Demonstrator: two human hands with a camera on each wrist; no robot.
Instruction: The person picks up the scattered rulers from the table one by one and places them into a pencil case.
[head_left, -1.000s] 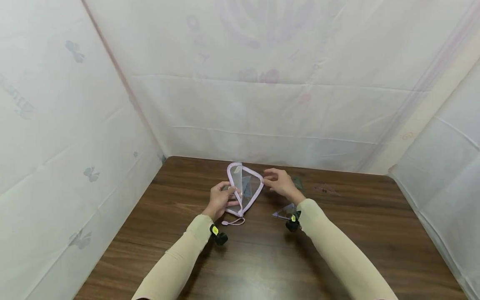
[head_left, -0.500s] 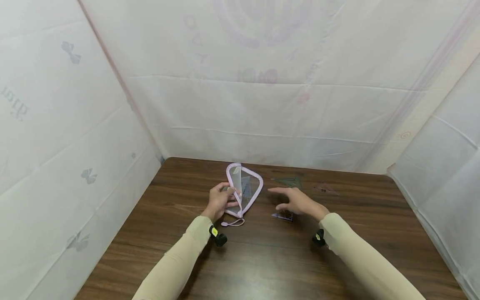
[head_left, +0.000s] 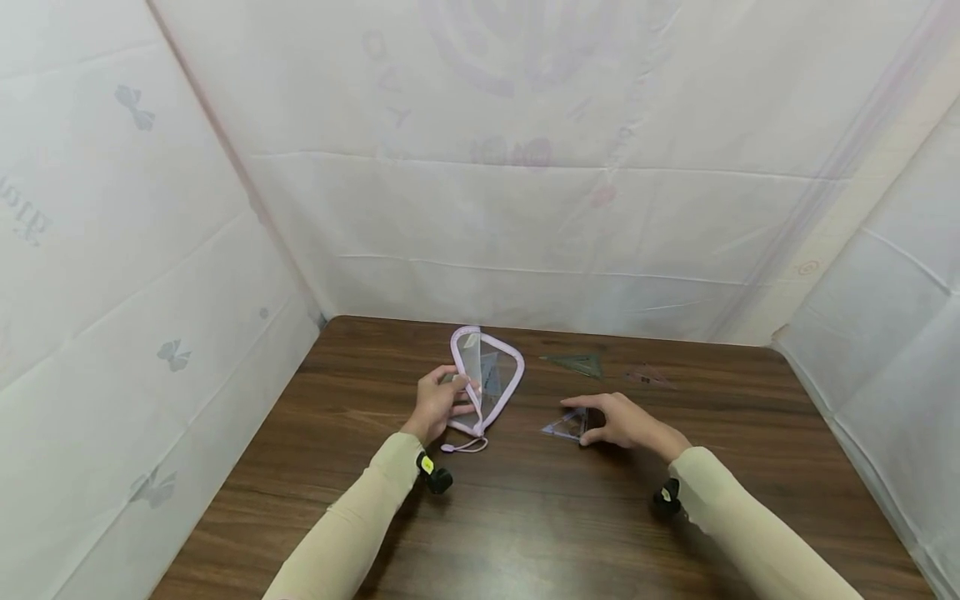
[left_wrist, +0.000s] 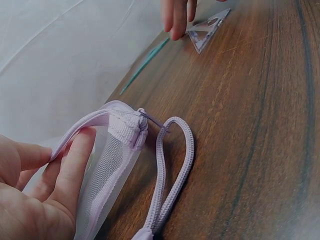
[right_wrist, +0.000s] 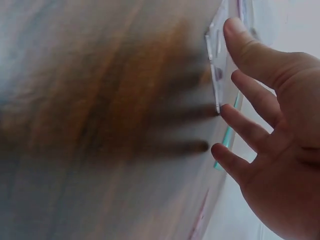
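backing woodgrain table (head_left: 517,517), mesh pouch (head_left: 517,379): white sheeting (head_left: 480,217)

Lilac-edged pouch (head_left: 502,393), brown wood-grain table (head_left: 487,525).
Green set square (head_left: 583,364), pink set square (head_left: 648,377), violet-blue set square (head_left: 564,428).

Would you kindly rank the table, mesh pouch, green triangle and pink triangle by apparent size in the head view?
1. Table
2. Mesh pouch
3. Green triangle and pink triangle: too alike to rank
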